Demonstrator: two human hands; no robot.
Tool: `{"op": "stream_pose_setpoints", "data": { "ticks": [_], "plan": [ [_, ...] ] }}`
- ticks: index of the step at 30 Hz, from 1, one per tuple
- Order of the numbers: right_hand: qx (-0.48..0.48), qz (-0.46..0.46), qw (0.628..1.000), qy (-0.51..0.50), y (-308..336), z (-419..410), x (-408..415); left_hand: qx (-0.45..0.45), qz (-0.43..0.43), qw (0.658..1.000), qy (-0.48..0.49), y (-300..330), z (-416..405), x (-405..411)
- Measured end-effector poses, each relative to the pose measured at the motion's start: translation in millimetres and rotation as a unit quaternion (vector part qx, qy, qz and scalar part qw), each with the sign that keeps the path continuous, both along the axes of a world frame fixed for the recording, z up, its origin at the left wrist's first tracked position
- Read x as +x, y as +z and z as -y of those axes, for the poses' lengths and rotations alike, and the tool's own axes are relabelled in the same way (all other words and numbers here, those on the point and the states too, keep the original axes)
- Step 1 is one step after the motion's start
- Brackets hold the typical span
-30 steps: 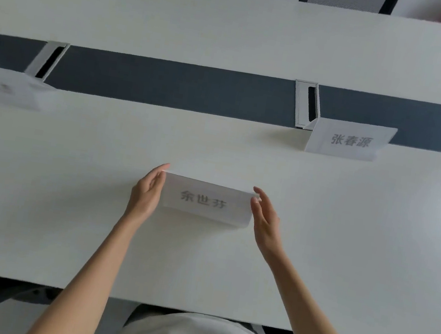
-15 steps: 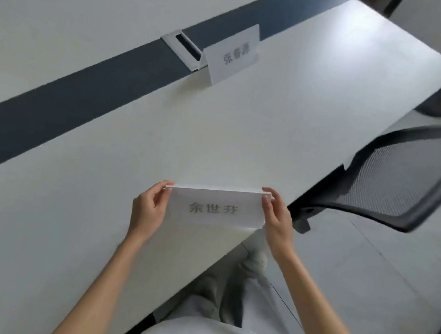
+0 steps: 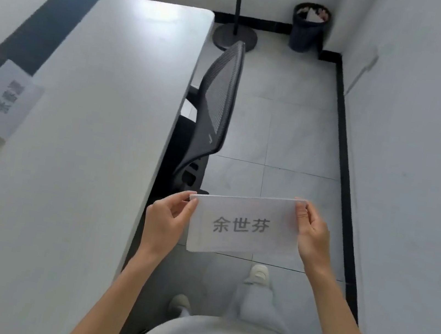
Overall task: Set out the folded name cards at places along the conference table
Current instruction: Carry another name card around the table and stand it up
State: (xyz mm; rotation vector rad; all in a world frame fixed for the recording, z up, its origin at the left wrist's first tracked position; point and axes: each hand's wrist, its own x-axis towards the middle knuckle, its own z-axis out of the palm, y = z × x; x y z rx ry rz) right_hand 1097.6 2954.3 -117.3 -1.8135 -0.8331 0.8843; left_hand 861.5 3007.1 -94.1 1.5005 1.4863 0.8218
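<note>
Name card now lifting off tabletop, hanging over floor beside chair; left hand and right hand fingers pinching its short ends, long axis running hand to hand, tabletop lying left.

A matt white paper name card is sitting at centre frame, printed in grey. At left, the conference table is showing a smooth white top with a soft sheen and a dark matt strip. A chair of black mesh is standing beside it. The floor is looking like pale glossy tile.
</note>
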Motion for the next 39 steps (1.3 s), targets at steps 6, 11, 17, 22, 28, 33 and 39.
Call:
{"op": "stream_pose_setpoints", "data": {
  "ticks": [6,11,17,22,28,33,39],
  "plan": [
    [-0.005,0.043,0.998,-0.052,13.7,-15.3,112.4,-0.023,0.003,0.999,-0.025,-8.0,-45.3,124.1],
    [-0.017,0.036,0.998,-0.040,24.0,-59.1,192.9,-0.034,0.024,0.999,-0.009,-5.8,-90.2,204.0],
    [-0.039,-0.008,0.999,-0.032,6.4,-158.2,260.7,-0.036,0.043,0.998,0.006,-3.7,-175.1,265.7],
    [-0.020,0.000,1.000,-0.021,0.5,-275.9,303.2,-0.044,0.073,0.996,0.037,-14.2,-292.1,304.4],
    [0.001,0.005,1.000,-0.020,12.7,-433.2,344.7,-0.020,0.085,0.996,0.035,2.8,-446.2,341.8],
    [0.008,0.018,1.000,0.016,17.7,-559.0,364.4,-0.005,0.068,0.995,0.071,16.2,-555.5,355.3],
    [-0.009,0.004,0.995,0.101,6.8,-713.0,370.8,-0.002,0.067,0.985,0.159,10.9,-666.6,364.8]
  ]
}}
